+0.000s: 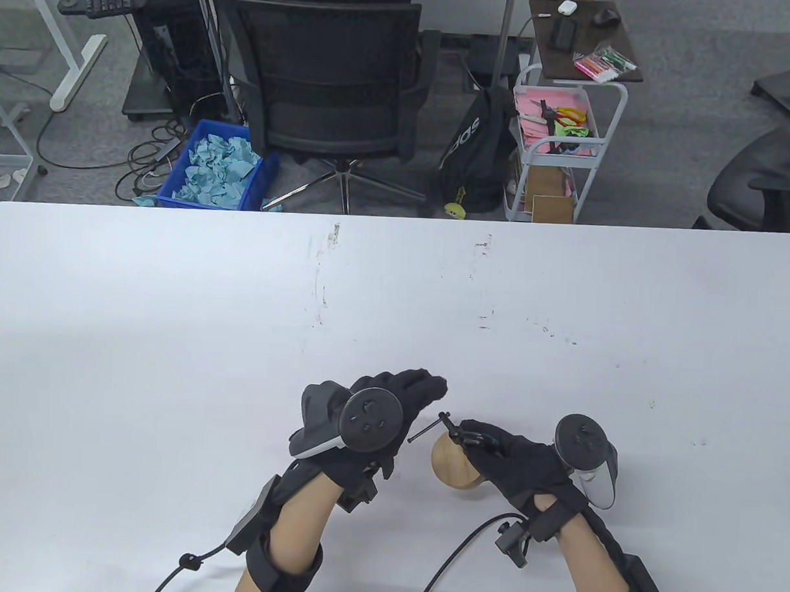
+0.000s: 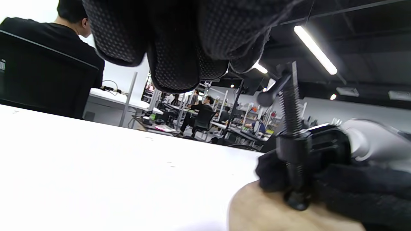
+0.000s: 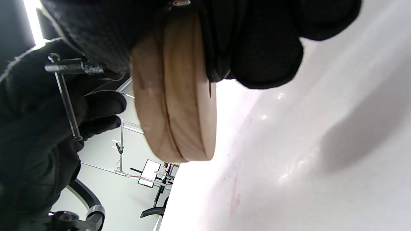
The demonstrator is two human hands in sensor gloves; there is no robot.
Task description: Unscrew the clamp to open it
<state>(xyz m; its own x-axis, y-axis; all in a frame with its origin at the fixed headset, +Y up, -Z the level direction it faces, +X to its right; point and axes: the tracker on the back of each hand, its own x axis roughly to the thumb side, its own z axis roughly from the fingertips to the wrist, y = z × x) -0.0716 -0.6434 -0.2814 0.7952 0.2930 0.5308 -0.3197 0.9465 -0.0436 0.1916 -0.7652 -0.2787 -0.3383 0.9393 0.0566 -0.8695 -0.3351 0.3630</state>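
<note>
Fingers [image 1: 477, 435] of right hand [image 1: 518, 465] grip clamp [image 1: 451, 434] on wooden disc [image 1: 457, 463].

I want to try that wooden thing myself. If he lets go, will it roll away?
Probably it would tip, not roll far. The wood disc stands on its round edge, so it could wobble over. The clamp screwed onto it would likely stop any rolling. It looks solid and stiff; the right hand steadies it on the table.

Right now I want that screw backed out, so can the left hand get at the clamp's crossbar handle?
Probably yes. The left hand hovers beside the crossbar handle with nothing between them, while the right hand holds the clamp on the wooden disc.
</note>
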